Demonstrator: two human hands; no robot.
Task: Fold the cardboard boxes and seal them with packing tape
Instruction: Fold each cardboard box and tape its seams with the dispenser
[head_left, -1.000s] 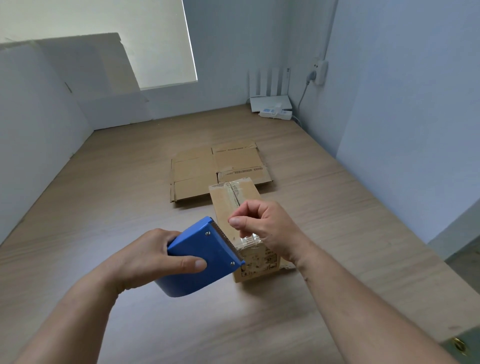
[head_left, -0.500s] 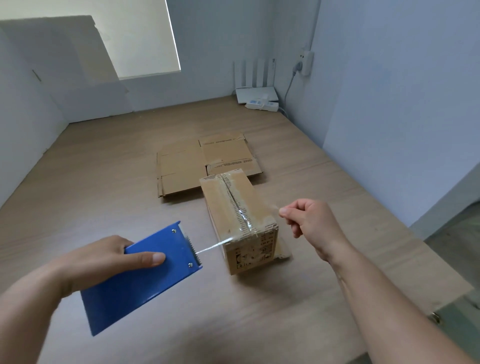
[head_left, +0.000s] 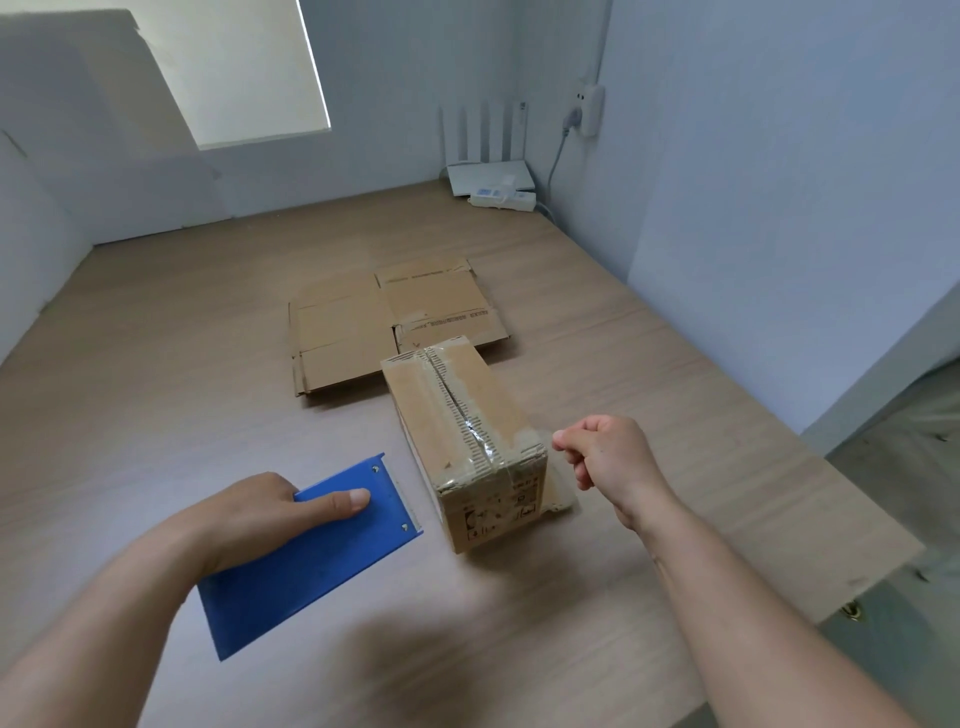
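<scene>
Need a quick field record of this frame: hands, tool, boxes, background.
left hand: grips blue tape dispenser, thumb on its top face
right hand: beside the near right corner of the folded box, fingers curled; cannot tell if it pinches tape
folded box: on table, top seam taped
flat cardboard: lies behind the folded box
background: router and power strip in far corner

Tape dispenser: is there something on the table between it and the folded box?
Nothing visible. Only bare table separates the tape dispenser, held by the left hand, from the folded box. The right hand is right of the box; flat cardboard lies behind it.
</scene>
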